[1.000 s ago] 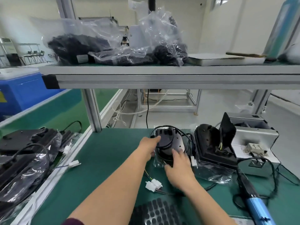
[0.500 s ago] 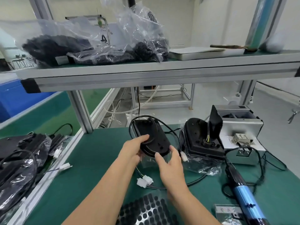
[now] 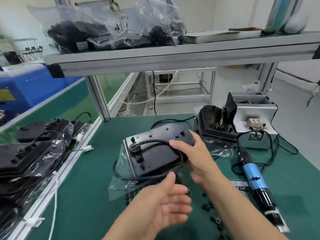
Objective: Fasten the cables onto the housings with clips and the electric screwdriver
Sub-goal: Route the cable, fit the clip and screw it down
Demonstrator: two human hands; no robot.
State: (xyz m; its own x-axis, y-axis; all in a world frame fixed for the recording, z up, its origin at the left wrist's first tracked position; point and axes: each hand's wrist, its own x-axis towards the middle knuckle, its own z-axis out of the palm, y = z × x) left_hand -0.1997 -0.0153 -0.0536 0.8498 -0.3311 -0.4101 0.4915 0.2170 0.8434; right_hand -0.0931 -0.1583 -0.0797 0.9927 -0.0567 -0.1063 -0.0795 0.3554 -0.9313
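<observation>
Housing [image 3: 155, 153] is mid-bench [image 3: 83, 196], underside up and tilted, with its left end half inside a clear bag [image 3: 123, 163]. I judge it's lifted off the mat rather than resting on it.

Your right hand [image 3: 194, 153] grips its near right edge, thumb on top and fingers wrapped under. Your left hand [image 3: 166, 203] is open with fingers straight, just below the near edge. It's blurred, so I can't tell if it touches anything.

The cable [image 3: 152, 142] exits the grommet at the left end, arcs across the top and drops round the right side under your hand. It isn't clipped yet.

To do this step well:
- Set the housing flat on the bench before any fastening. A tilted part lets the bit skate.
- Strip the bag clear of the screw bosses so no film gets trapped under a clip.
- Dress the cable along its route first, with no twist and no strain at the grommet.
- Keep the slack loop out from under the housing edge.
- The clips [image 3: 207, 207] lie loose near your right forearm. Pick one up with your left hand.
- The screwdriver [image 3: 253, 179] lies to the right, well apart from the housing, with its cord looped beside it. Mind the snag.
- Hold the clip square over the boss and drive straight down.
</observation>
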